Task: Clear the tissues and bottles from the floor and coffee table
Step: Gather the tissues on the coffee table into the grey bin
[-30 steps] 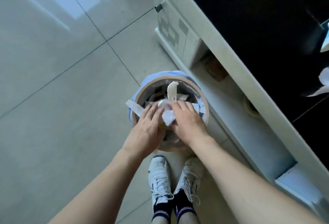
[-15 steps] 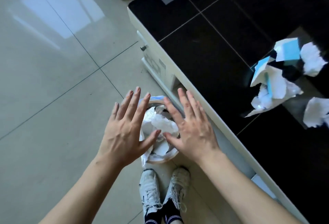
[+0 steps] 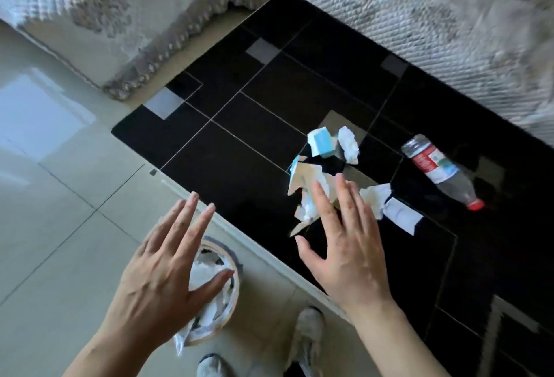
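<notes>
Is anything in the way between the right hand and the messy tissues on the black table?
Nothing visible is. The right hand is open with its fingers already over the nearest crumpled tissues on the coffee table. The bottle lies off to the side.

The near-left half of the black glass coffee table [image 3: 239,148] lies bare, giving open passage from its white front edge up to the far corner beside the sofa throw [image 3: 419,22], which hems in the far and right sides. Towards the right the way is cluttered: a torn blue-and-white tissue box [image 3: 320,142], crumpled tissues [image 3: 348,144] and a white paper scrap [image 3: 401,219] lie close together, with a clear plastic bottle [image 3: 439,171] lying on its side just beyond them, a narrow strip of glass between. On the tiled floor [image 3: 60,226] the stuffed waste bin [image 3: 209,292] stands against the table's front edge; the tiles left of it are open.
</notes>
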